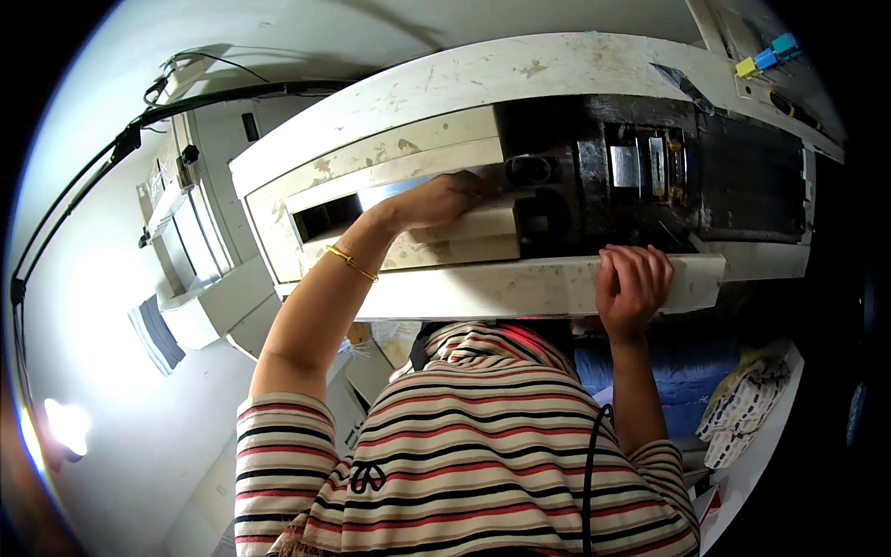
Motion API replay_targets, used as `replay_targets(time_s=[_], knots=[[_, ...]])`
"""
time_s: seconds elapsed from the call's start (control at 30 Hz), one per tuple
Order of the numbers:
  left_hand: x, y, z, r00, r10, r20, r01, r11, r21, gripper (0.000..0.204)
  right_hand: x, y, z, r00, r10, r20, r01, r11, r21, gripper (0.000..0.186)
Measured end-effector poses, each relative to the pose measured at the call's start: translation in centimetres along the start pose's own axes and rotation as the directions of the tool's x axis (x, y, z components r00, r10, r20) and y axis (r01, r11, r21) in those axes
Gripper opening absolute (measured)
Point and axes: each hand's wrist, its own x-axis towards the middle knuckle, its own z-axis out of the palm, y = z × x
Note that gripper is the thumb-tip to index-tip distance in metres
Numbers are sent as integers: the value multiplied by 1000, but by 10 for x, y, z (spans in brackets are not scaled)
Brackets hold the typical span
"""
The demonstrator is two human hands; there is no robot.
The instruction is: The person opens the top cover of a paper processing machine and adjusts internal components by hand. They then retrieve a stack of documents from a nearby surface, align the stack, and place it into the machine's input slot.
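A long white machine housing [557, 60] with stained surfaces holds beige panels [430, 137] and a dark grimy recess [747, 181] with metal fittings [625, 167]. My left hand [445, 200] reaches over a beige block [469, 243] beside a narrow open slot [325, 218]; its fingers are curled at the recess's left edge, their tips hidden. A dark oval fitting [531, 170] lies just right of them. My right hand [634, 283] has its fingers wrapped over the top edge of the white front rail [501, 292], toward its right end.
A blue cloth [682, 390] and patterned fabric [738, 418] lie below right, beside my body. Black cables [130, 135] arch at the upper left. A white sewing-machine-like fixture [200, 302] stands at left, near a bright lamp [67, 425]. Blue and yellow fittings [770, 54] are at the upper right.
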Motion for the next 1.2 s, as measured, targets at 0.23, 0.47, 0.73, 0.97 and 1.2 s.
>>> replay_targets(time_s=[0.23, 0.47, 0.73, 0.97, 1.2], knots=[[-48, 33, 6, 978, 57, -200, -65, 997, -33, 37, 1, -2, -4, 999, -27, -41, 29, 998, 53, 9], [-69, 104, 56, 944, 279, -178, -330, 839, -433, 39, 41, -46, -10, 999, 46, 11, -41, 714, 699, 38], [-45, 82, 70, 871, -255, -420, -407, 104, -907, 40, 77, 5, 9, 992, 109, 62, -125, 859, 497, 19], [20, 52, 47, 716, -635, -291, -687, -566, -455, 47, 112, 78, 50, 981, -43, 190, 36, 999, 39, 25], [75, 22, 36, 703, -645, -299, -677, -478, -560, 45, 111, 66, 34, 980, 12, 201, -32, 995, 97, 25]])
